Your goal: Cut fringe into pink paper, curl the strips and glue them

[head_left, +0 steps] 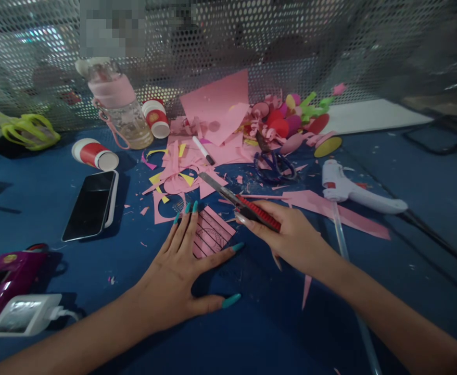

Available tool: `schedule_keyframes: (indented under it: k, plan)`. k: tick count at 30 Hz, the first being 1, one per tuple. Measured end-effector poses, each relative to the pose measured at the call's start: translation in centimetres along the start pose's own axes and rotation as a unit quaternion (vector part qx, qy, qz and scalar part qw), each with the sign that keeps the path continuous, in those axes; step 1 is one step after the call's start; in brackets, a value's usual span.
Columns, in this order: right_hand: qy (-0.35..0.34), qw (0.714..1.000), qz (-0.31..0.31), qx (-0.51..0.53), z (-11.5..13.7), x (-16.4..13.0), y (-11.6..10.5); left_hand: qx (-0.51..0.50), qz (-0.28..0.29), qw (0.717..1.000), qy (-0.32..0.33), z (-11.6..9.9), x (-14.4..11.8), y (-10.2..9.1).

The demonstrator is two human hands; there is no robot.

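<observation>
My left hand (181, 271) lies flat with fingers spread, pressing on a small pink piece of paper or foam (213, 232). Dark parallel lines and a round scale show across that piece; a clear template may lie over it, but its edges are hard to make out. In my right hand (291, 232) is a red and black utility knife (257, 211), its blade out and pointing up and left. The blade is above the pink scraps (174, 182), just beyond my left fingertips. Part of the pink piece is hidden under my left fingers.
Blue-handled scissors (273, 166), a marker (204, 151) and pink sheets (216, 120) lie behind. A glue gun (357, 192) with a long clear stick is at right. A phone (90, 205), paper cups (94, 154) and a bottle (119, 107) stand or lie left.
</observation>
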State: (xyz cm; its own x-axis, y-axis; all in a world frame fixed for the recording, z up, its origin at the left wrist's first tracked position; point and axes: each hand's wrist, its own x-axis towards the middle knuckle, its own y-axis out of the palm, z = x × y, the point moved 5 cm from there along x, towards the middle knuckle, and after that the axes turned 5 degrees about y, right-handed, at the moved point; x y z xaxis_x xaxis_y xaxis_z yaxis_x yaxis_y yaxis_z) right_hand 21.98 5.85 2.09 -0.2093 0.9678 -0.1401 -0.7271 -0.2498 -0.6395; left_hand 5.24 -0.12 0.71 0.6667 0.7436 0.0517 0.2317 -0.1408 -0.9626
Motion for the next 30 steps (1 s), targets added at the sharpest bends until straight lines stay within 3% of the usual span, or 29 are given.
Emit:
schedule_keyframes:
  k: [30]
  plan:
    - [0.012, 1.000, 0.008, 0.008, -0.02, -0.05, 0.07, 0.001, 0.002, 1.000, 0.002, 0.04, -0.04, 0.05]
